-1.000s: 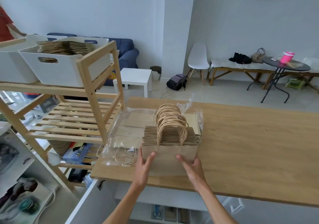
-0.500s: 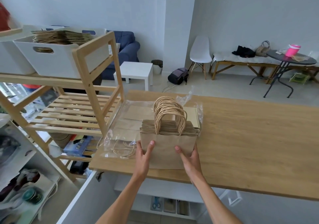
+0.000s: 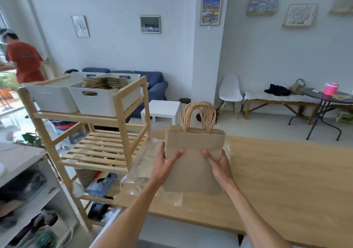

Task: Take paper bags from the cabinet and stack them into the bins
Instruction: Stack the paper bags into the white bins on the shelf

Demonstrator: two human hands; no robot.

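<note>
Fingers (image 3: 176, 153) of the left hand (image 3: 164, 163) and of the right hand (image 3: 219, 164) are closed on the two sides of a stack of paper bags (image 3: 193, 152), which is held upright above the wooden table (image 3: 286, 180). Twisted handles (image 3: 198, 115) are seen above the thumbs. Farther to the left, two white bins (image 3: 99, 102) are placed on a wooden shelf (image 3: 122, 121); bags are already laid in the nearer one.

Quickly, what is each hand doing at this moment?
Left hand: closed on the stack of paper bags, at its left edge.
Right hand: closed on the same stack, at its right edge.
</note>
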